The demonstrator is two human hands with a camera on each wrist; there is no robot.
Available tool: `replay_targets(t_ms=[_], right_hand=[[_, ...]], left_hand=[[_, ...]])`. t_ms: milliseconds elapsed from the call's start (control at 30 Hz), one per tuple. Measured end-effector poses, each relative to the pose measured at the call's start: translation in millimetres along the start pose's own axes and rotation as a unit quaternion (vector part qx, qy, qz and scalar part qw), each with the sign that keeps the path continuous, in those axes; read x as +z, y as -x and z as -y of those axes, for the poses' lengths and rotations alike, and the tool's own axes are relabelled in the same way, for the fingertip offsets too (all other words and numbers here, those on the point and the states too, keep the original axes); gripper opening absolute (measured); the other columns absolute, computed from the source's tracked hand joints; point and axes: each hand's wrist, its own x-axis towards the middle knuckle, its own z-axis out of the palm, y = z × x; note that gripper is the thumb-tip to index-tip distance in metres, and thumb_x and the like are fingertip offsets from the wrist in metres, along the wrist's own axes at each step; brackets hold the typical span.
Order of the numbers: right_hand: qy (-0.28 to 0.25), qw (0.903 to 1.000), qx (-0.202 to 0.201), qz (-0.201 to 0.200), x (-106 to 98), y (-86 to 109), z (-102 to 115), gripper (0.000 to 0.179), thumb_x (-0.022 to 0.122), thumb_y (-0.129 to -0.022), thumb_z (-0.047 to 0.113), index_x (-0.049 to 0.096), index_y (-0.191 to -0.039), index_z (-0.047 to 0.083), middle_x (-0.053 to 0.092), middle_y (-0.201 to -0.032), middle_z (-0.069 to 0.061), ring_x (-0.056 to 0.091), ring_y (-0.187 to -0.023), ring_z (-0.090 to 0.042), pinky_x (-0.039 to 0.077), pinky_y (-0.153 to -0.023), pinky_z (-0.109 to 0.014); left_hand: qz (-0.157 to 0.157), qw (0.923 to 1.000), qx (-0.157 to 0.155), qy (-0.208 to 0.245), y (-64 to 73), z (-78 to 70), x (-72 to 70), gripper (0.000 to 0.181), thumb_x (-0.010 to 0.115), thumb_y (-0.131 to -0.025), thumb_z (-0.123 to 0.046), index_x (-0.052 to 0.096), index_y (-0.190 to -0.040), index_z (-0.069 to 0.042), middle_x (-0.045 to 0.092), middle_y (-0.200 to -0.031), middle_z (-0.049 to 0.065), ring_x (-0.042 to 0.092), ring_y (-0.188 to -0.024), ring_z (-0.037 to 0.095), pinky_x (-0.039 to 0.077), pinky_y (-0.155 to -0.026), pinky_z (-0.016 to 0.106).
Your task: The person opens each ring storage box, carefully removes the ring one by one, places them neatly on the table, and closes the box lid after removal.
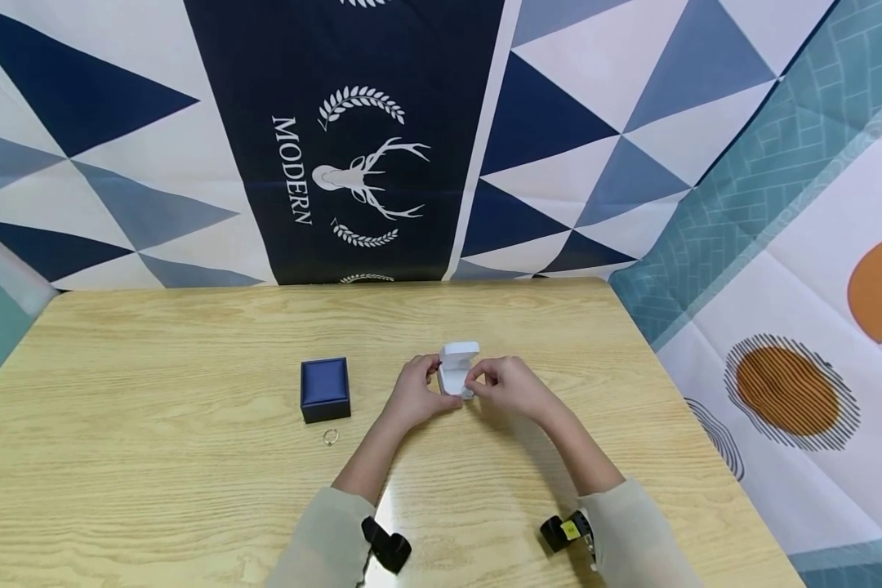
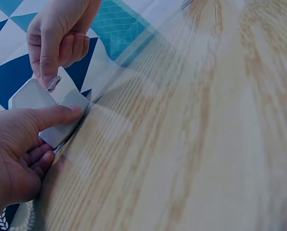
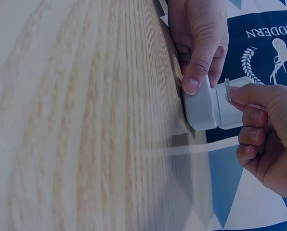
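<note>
A small white ring box (image 1: pixel 456 356) stands on the table with its lid raised. My left hand (image 1: pixel 416 389) grips the box from its left side, the thumb lying across its front in the left wrist view. Between thumb and forefinger my right hand (image 1: pixel 513 385) pinches a silver ring (image 2: pixel 53 83) set with small stones. The ring (image 3: pixel 228 90) is just above the box's open inside; whether it touches the box I cannot tell.
Left of the hands sits a dark blue box (image 1: pixel 325 389) with its lid down. In front of it a thin gold-coloured ring (image 1: pixel 331 437) lies on the wooden table (image 1: pixel 154 457). A patterned cloth (image 1: pixel 382 180) hangs behind the table's far edge.
</note>
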Motion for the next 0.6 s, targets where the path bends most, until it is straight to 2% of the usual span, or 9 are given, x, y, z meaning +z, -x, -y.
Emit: replay_targets(t_ms=[600], right_hand=[[-0.002, 0.9998, -0.012, 0.016, 0.0, 5.1, 4.8, 0.008, 0.065, -0.086, 0.012, 0.070, -0.086, 0.006, 0.043, -0.056, 0.006, 0.035, -0.050, -0.004, 0.027, -0.045, -0.016]], left_hand=[[0.000, 1.0000, 0.003, 0.000, 0.3, 0.9, 0.2, 0.070, 0.085, -0.066, -0.017, 0.053, -0.126, 0.001, 0.057, -0.117, 0.013, 0.052, -0.110, 0.026, 0.045, -0.098, 0.039]])
